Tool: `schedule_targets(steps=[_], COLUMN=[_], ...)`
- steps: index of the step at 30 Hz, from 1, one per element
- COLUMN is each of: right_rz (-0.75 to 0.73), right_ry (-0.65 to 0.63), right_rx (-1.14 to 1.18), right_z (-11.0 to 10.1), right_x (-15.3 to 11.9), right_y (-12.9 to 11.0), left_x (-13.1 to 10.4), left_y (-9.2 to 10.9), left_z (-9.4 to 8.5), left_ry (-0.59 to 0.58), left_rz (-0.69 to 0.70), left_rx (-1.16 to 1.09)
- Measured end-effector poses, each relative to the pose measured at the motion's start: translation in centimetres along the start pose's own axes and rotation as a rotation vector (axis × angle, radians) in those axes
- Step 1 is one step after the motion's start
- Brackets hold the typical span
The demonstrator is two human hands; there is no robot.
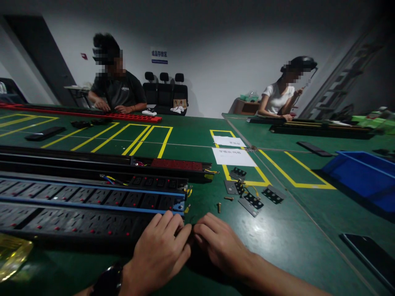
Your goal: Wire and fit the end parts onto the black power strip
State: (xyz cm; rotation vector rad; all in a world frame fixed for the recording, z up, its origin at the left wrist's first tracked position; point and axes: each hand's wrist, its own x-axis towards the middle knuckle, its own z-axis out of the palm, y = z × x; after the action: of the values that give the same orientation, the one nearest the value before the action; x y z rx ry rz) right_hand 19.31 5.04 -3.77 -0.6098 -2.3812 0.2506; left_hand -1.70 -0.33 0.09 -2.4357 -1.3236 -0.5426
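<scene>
My left hand, with a dark watch on the wrist, curls its fingers over the right end of the nearest black power strip. Close by that end, my right hand has its fingers pinched together, nearly meeting my left thumb; whatever they hold is hidden. Behind the nearest strip lies one with blue edges, its sockets dotted with red. Farther back is a black strip with a dark red section and wires at its end. Loose black perforated plates and brass-coloured screws lie beyond my right hand.
A blue bin and a phone are on the right of the green table. Paper sheets lie mid-table among yellow tape outlines. Two people work across the table. Yellow transparent material sits front left.
</scene>
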Motion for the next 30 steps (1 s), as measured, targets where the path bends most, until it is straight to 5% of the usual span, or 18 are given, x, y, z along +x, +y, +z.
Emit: schedule_targets(steps=[6, 30], right_rz=[-0.071, 0.071], right_ry=[0.019, -0.004], right_rx=[0.003, -0.059], right_z=[-0.08, 0.12], right_x=[-0.08, 0.07], right_y=[0.03, -0.17], left_x=[0.18, 0.36], left_y=[0.27, 0.35], left_z=[-0.16, -0.04], left_ry=[0.016, 0.009], left_rz=[0.007, -0.026], left_rx=[0.042, -0.039])
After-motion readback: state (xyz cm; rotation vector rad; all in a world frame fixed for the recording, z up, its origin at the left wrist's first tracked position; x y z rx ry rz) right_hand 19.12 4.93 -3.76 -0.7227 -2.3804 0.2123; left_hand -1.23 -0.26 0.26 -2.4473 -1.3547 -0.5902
